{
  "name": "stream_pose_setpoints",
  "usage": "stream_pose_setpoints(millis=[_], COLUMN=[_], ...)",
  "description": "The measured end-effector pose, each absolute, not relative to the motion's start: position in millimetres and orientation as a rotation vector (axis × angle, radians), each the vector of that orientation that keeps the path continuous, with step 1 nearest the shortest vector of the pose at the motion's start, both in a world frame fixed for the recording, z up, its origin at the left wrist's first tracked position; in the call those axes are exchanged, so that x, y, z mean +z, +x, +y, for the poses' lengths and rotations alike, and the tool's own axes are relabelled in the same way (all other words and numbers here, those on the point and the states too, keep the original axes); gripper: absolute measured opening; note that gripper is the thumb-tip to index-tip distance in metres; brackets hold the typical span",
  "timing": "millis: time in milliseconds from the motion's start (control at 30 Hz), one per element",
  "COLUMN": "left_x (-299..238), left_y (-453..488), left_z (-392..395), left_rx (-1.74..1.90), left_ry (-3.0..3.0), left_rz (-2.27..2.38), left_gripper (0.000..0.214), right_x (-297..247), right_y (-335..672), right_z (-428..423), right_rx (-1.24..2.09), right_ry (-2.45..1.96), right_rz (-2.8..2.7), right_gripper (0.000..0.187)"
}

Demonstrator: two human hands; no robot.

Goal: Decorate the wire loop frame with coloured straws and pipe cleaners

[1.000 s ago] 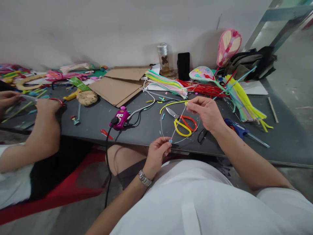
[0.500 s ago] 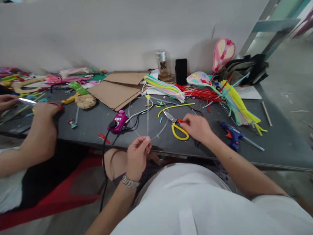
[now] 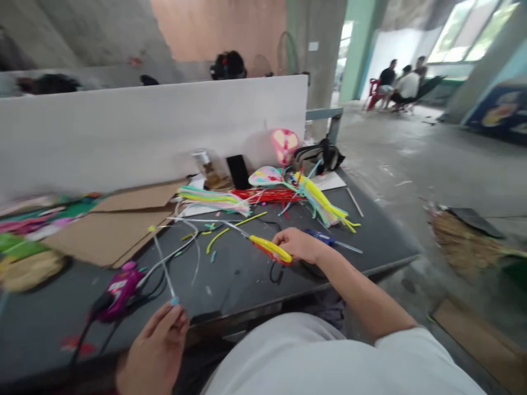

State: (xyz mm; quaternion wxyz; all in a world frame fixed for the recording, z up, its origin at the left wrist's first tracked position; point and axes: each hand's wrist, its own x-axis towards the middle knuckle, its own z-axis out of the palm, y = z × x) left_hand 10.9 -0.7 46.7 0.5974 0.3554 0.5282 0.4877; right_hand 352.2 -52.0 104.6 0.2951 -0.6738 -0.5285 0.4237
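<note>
My left hand (image 3: pixel 154 351) is low at the table's near edge, fingers pinched on the blue-tipped end of a thin white stick (image 3: pixel 163 269) that slants up over the tabletop. My right hand (image 3: pixel 300 245) rests on the dark table (image 3: pixel 247 280) with its fingers closed round the handles of the yellow and red scissors (image 3: pixel 267 248), whose blades point left. A loose yellow pipe cleaner (image 3: pixel 230 230) lies just behind the scissors.
A magenta glue gun (image 3: pixel 119 288) with its cord lies at the left. Flat cardboard (image 3: pixel 115 219), bundles of coloured pipe cleaners (image 3: pixel 317 200), a blue glue gun (image 3: pixel 329 240), a phone and a bottle sit near a white partition. People sit far back right.
The view has swung up and to the right. My right hand went from the wire loop down to the scissors and closed on them. My left hand has kept hold of the stick.
</note>
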Motion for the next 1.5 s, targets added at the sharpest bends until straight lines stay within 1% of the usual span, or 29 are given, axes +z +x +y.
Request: stream_pose_setpoints(millis=[67,133,167,267,333,433,600,700,800,867,1000,1200,1333,1500], left_x=[40.3,38.7,39.7,47.5,53.5,60.0,61.5,60.4,60.0,58.8,51.9,41.3,37.5,35.9], left_y=[20.4,33.4,40.3,60.4,71.7,82.7,84.7,83.7,86.4,90.3,99.1,101.9,99.7,96.2], left_z=[3.5,3.5,2.3,-2.8,-5.9,-8.5,-4.9,0.0,4.8,8.3,16.9,28.3,33.0,34.5], left_rx=[1.132,1.105,1.082,1.006,0.971,0.949,0.895,0.872,0.862,0.876,0.911,0.841,0.738,0.633], left_ry=[0.786,0.746,0.73,0.701,0.695,0.672,0.658,0.659,0.655,0.67,0.75,0.868,0.925,0.945], left_rz=[1.223,1.211,1.203,1.174,1.163,1.179,1.196,1.213,1.205,1.178,1.1,0.941,0.895,0.868], left_gripper=[0.04,0.043,0.044,0.048,0.047,0.042,0.039,0.037,0.03,0.028,0.034,0.039,0.035,0.033], right_x=[101.7,94.6,89.9,75.0,66.1,53.4,29.6,17.9,8.5,2.3,-8.1,-11.7,-13.2,-9.9], right_y=[383.7,419.6,438.5,490.7,515.0,531.0,527.4,523.9,521.4,517.7,503.1,495.5,506.3,510.9], right_z=[-90.9,-131.2,-149.6,-190.1,-203.3,-206.2,-191.6,-188.7,-194.9,-202.1,-215.1,-220.8,-221.0,-218.5], right_rx=[1.002,0.739,0.568,0.073,-0.035,-0.067,-0.141,-0.212,-0.299,-0.374,-0.471,-0.534,-0.536,-0.532], right_ry=[-1.704,-1.721,-1.825,-2.358,-2.525,-2.626,-2.655,-2.615,-2.543,-2.489,-2.392,-2.274,-2.288,-2.352], right_rz=[-1.24,-1.087,-1.02,-0.88,-0.791,-0.729,-0.741,-0.72,-0.703,-0.67,-0.621,-0.652,-0.681,-0.643], right_gripper=[0.023,0.025,0.026,0.022,0.018,0.017,0.021,0.024,0.025,0.029,0.033,0.027,0.015,0.01])
